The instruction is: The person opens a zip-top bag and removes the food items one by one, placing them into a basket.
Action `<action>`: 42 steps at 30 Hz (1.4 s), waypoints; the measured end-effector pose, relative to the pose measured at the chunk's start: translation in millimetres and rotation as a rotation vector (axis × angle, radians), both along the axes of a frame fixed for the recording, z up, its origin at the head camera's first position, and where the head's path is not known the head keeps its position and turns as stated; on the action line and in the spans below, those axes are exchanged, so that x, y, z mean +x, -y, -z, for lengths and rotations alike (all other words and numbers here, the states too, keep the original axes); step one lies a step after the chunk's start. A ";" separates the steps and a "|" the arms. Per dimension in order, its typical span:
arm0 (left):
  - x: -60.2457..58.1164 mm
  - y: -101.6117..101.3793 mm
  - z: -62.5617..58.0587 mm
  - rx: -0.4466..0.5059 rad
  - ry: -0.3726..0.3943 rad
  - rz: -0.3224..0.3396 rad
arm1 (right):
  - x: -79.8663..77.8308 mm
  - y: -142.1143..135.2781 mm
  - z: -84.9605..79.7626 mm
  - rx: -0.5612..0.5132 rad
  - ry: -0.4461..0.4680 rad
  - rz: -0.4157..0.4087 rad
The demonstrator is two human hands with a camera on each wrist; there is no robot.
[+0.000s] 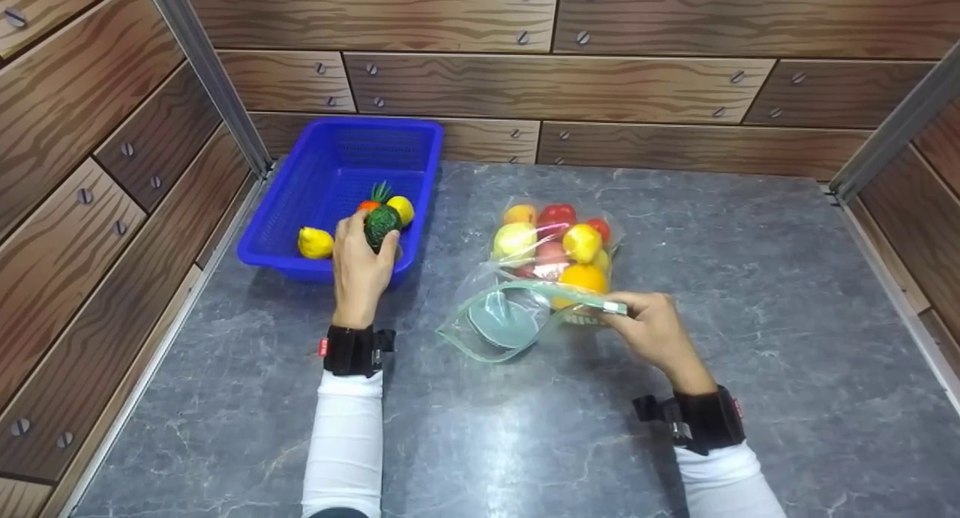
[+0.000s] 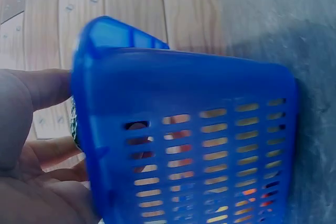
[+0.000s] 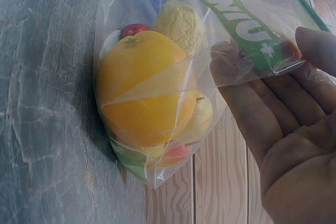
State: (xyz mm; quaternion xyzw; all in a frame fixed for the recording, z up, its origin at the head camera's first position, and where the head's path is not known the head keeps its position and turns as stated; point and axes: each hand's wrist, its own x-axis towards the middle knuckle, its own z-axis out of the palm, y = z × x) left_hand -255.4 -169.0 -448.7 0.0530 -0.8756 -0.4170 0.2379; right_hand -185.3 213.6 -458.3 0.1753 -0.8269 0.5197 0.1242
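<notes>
"What does the head view give you?"

"The left hand (image 1: pixel 360 269) curls its grip round a dark green fruit (image 1: pixel 383 227), above the near wall of the blue basket (image 1: pixel 256 258), toward the far left corner of the desk (image 1: pixel 750 293). The right hand (image 1: pixel 654 329) pinches the lip of a clear bag (image 1: pixel 510 321), midway between the desk's left and right edges."

"What could spoil it?"

"The bag's mouth is held at one side only, so it could sag and fold inward. The green fruit might then catch the lip and roll onto the desk. A loose hold could drop it too."

"And the left wrist view?"

"Mostly slotted basket wall. A sliver of dark green shows by the rim, near the fingers; the rest is hidden. Lifted too low, the fruit could knock that rim."

"Right wrist?"

"An orange (image 3: pixel 148 88) sits inside the bag. Fingertips touch the film beside a green label (image 3: pixel 249 29), though the pinch is hard to judge here. A hard tug could tip the bag or tear it."
</notes>
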 end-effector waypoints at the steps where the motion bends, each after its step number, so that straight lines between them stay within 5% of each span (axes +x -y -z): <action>1: -0.4 -0.3 0.9 -0.010 0.003 -0.003 | 0.1 -0.1 -0.4 0.006 -0.001 0.000; 23: -1.2 -2.2 -2.0 -0.034 -0.088 0.052 | 1.2 -0.3 -2.0 -0.027 0.019 -0.010; 29: 10.4 -8.7 -18.8 -0.080 -0.159 0.100 | 1.3 -0.3 -2.3 -0.033 0.025 -0.015; 42: 51.3 -37.2 -63.1 -0.092 -0.503 0.243 | 2.2 -1.0 -2.3 -0.047 0.045 -0.023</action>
